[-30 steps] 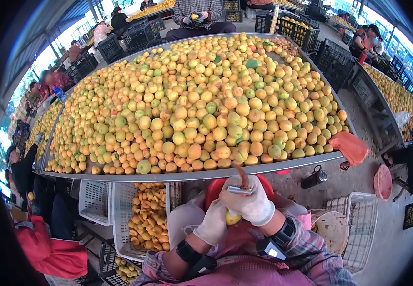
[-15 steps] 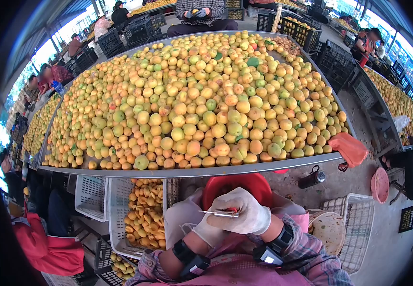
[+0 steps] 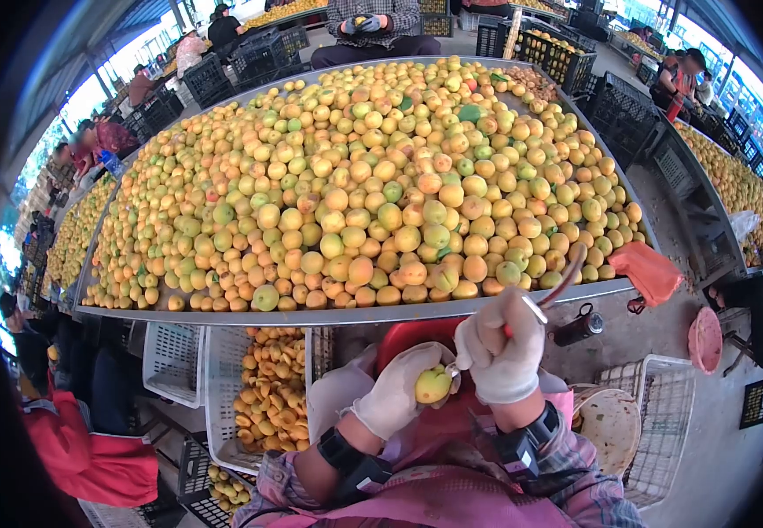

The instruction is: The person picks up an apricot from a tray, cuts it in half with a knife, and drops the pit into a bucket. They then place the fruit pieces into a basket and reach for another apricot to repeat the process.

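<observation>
A yellow-green apricot sits in my gloved left hand, whose fingers curl around it. Close on its right, my gloved right hand is closed on a slim metal tool with a bit of red between the fingers. A curved reddish-brown strip rises from that hand past the table edge, and the tool's tip is right at the fruit. Partly covered by both hands, a red basin stands below. Beyond them, a metal-rimmed table bears a large heap of whole apricots.
A white crate with split apricots stands left of my lap, beside another white crate. At right are a black flask, a pale bucket and an orange-red bag. Several people sit around other fruit tables.
My hands, together half a second ago with the tool across them, have moved apart. The left now shows an apricot; the right has risen to the right with the tool.
</observation>
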`<action>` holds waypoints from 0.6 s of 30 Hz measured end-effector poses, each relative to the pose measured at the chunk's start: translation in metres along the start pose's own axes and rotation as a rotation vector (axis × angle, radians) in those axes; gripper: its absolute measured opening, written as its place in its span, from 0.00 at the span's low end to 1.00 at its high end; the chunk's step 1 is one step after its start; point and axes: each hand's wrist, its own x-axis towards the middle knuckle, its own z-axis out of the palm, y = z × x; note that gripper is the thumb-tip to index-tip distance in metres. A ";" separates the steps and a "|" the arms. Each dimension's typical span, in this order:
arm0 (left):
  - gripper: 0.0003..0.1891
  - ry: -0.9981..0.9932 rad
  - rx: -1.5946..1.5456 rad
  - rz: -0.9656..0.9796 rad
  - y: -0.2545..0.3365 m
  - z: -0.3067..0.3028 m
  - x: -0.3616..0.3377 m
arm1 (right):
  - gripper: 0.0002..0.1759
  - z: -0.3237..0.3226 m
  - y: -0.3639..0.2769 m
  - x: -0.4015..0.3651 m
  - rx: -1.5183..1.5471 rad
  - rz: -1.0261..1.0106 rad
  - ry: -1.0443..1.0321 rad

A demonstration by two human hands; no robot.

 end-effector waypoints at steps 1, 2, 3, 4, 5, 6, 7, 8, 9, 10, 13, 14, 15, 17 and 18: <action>0.09 -0.024 -0.085 -0.048 -0.002 0.000 0.001 | 0.14 0.005 -0.005 0.000 0.003 -0.008 0.000; 0.09 -0.051 -0.173 -0.100 -0.004 0.001 0.002 | 0.15 0.012 -0.012 -0.002 0.012 -0.028 0.019; 0.09 -0.059 -0.174 -0.105 -0.005 0.003 0.002 | 0.16 0.014 -0.015 -0.005 0.018 -0.044 0.041; 0.11 -0.041 -0.046 -0.034 -0.006 0.005 0.001 | 0.16 0.013 -0.016 -0.007 0.017 -0.045 0.049; 0.12 -0.020 0.082 0.040 -0.007 0.006 0.000 | 0.18 0.013 -0.016 -0.008 -0.113 -0.096 -0.021; 0.12 -0.019 0.080 0.041 -0.003 0.007 0.000 | 0.22 0.013 -0.016 -0.008 -0.243 -0.146 -0.096; 0.12 -0.016 -0.021 -0.004 0.003 0.007 -0.001 | 0.20 0.015 -0.017 -0.010 -0.490 -0.224 -0.106; 0.11 -0.012 -0.121 -0.049 0.007 0.007 -0.003 | 0.20 0.015 -0.016 -0.011 -0.489 -0.222 -0.111; 0.11 -0.007 -0.120 -0.047 0.006 0.007 -0.004 | 0.19 0.013 -0.014 -0.012 -0.563 -0.245 -0.134; 0.11 -0.004 -0.045 0.030 0.005 0.007 -0.004 | 0.19 0.012 -0.013 -0.012 -0.637 -0.270 -0.157; 0.10 0.032 0.186 0.217 0.005 0.007 -0.005 | 0.17 0.012 -0.005 -0.015 -0.504 -0.239 -0.180; 0.10 0.067 0.338 0.322 0.004 0.007 -0.006 | 0.17 0.011 -0.005 -0.019 -0.504 -0.240 -0.177; 0.10 0.065 0.337 0.322 0.002 0.008 -0.007 | 0.08 0.009 -0.005 -0.022 -0.390 -0.135 -0.144; 0.11 0.095 0.371 0.394 -0.009 0.007 -0.007 | 0.05 0.004 -0.005 -0.024 -0.312 -0.053 -0.110; 0.11 0.094 0.370 0.394 -0.017 0.007 -0.007 | 0.05 0.006 -0.005 -0.024 -0.312 -0.054 -0.109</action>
